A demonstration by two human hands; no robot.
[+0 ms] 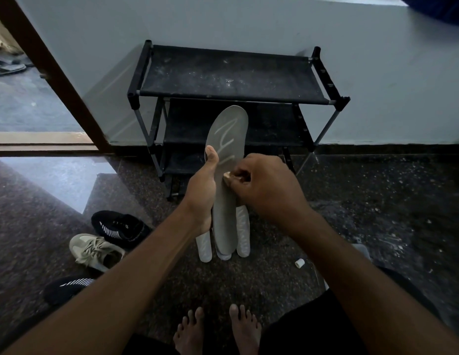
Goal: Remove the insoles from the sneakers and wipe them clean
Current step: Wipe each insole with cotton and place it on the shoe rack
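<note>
Head view, single frame.

- Grey insole (227, 139): held upright in the air in front of the shoe rack (231, 75), toe end up, heel end down. Pale streaks cross its upper half.
- Left hand (201, 193): grip closed round the grey insole at mid-length. The thumb lies along the left edge; the fingers are hidden behind it.
- Right hand (261, 185): fingers curled, grip pinching a pale wad (227, 176) that is pressed against the face of the grey insole, just right of the left thumb. I cannot tell what the wad is made of.
- White insoles (243, 231): lying on the floor (377, 201) side by side, directly below the held one and partly hidden by it. Two are plain; a third rounded end shows between them.
- Black sneaker (120, 228) with white stripes: on the floor to the left, touching the beige sneaker (95, 249) beside it.
- Second black sneaker (67, 286): nearer the person, partly behind the left forearm.
- Small white object (299, 263): on the floor to the right, apart from the insoles.
- Bare feet (245, 326): at the bottom edge.
- Shoe rack shelves: dusty; the rack stands against the wall (377, 98).
</note>
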